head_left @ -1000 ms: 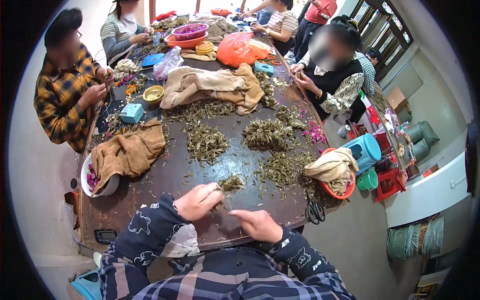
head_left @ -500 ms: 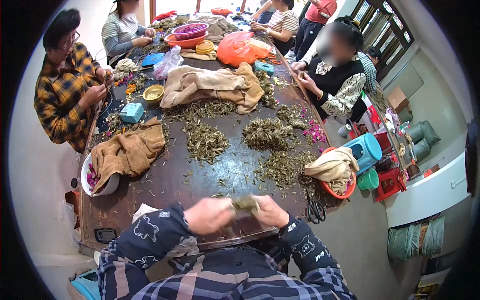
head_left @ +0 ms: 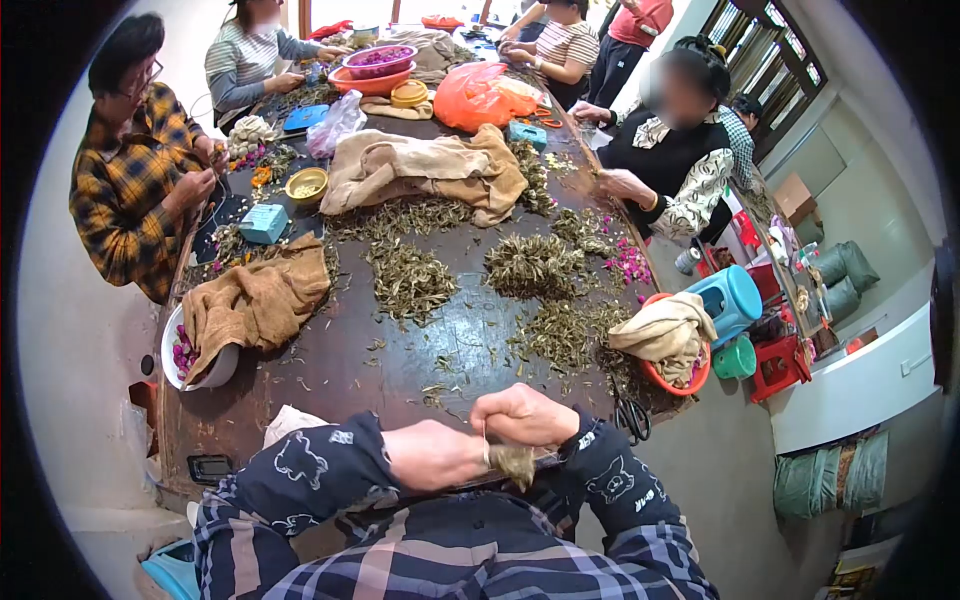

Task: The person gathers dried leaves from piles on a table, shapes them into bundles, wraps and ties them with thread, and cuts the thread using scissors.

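At the table's near edge, my left hand (head_left: 435, 453) is closed round the base of a small bundle of dried leaves (head_left: 516, 466), whose loose end points right and down. My right hand (head_left: 525, 413) is a fist just above it, pinching a thin pale thread (head_left: 485, 430) that runs down to the bundle beside my left fingertips. Both hands are slightly blurred. Beyond them, dried leaves lie in a loose pile (head_left: 408, 280) and a thicker heap (head_left: 537, 266). Black scissors (head_left: 630, 415) rest at the right edge.
A white basin (head_left: 215, 372) under brown cloth stands left, and a red basin (head_left: 690, 385) with pale cloth stands right. A phone-like black object (head_left: 210, 469) lies near the left corner. Burlap (head_left: 400, 175) covers the middle. Several people work along both sides.
My right hand has risen above my left, with the thread now stretched between it and the bundle. The bundle has tipped downward and moved nearer my body. The person at right has spread their hands apart.
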`<action>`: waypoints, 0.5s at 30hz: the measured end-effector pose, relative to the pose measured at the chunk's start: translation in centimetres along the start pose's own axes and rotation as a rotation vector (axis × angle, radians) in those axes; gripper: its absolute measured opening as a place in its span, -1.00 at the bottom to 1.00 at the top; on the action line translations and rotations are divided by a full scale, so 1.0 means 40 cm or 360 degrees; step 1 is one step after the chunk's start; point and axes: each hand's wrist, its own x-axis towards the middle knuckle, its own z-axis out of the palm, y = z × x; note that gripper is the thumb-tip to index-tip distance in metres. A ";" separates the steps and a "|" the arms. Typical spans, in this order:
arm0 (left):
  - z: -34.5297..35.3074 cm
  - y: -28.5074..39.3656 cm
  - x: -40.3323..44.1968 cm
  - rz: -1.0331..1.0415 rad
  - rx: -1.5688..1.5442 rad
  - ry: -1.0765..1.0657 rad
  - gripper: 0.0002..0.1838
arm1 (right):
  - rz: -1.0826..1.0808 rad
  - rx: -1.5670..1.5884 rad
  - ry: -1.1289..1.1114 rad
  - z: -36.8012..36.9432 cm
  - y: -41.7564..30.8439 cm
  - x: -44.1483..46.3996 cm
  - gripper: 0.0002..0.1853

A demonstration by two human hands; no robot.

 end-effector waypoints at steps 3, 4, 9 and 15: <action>-0.057 -0.013 -0.017 -0.0219 -0.0547 0.0401 -0.90 | 0.0224 0.0322 0.0540 0.047 -0.017 -0.016 -0.88; -0.072 -0.024 -0.035 -0.0578 -0.0958 0.0591 -0.88 | 0.0297 0.0429 0.0724 0.060 -0.024 -0.018 -0.90; -0.075 -0.100 -0.039 -0.0808 0.0184 0.0888 -0.82 | 0.0004 -0.0991 0.0485 0.100 -0.071 -0.012 -0.86; -0.014 -0.030 0.006 -0.0337 0.0593 -0.0045 -0.90 | -0.0076 -0.0731 0.0305 -0.001 -0.070 0.017 -0.80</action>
